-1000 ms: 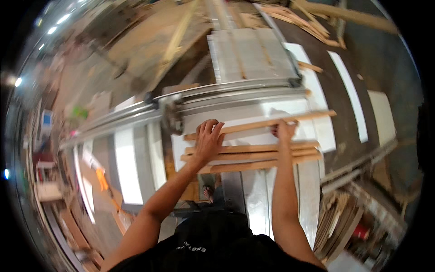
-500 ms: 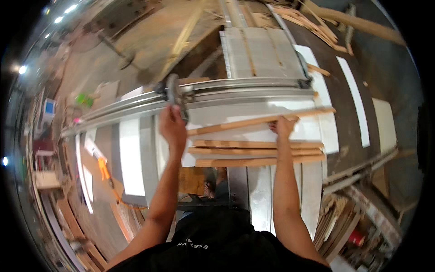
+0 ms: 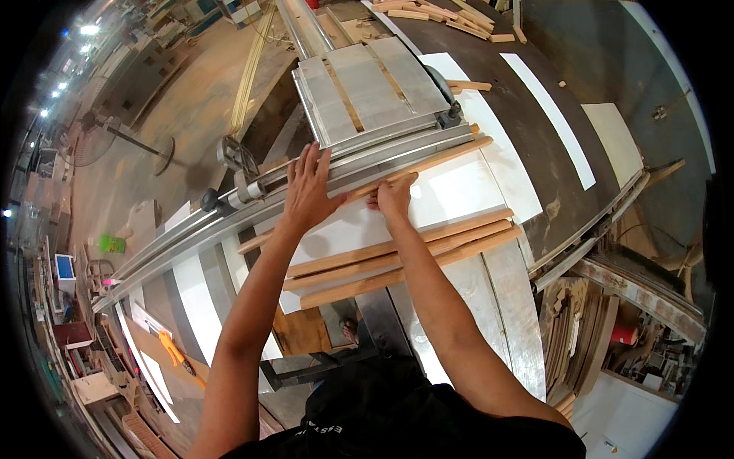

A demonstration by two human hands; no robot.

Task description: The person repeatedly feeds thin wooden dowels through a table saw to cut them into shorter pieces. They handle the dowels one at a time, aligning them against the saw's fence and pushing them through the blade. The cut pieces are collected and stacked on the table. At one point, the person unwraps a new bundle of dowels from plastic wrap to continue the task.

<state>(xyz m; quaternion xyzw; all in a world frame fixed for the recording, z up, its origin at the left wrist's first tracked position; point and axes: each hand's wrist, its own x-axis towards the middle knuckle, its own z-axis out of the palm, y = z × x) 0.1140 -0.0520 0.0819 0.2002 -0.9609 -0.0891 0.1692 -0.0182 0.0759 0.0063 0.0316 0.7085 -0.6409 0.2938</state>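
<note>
A long, thin wooden strip lies slantwise along the near side of a metal fence. My right hand has its fingers closed on the strip near its middle. Farther left, my left hand is flat with fingers spread over the fence and the strip, hiding part of both. Left of that hand, a metal stop with a dark knob sits on the fence. Three similar wooden strips lie nearer me on a white panel, partly under my right forearm.
Beyond the fence is a grey metal machine table with two slots. Short wood pieces lie on a brown board at the far right. An orange-handled tool lies at left; a fan stands on the floor.
My left hand has let go of the stop and moved right, opening flat. The held strip now sits against the fence instead of apart from it. My view has turned.
</note>
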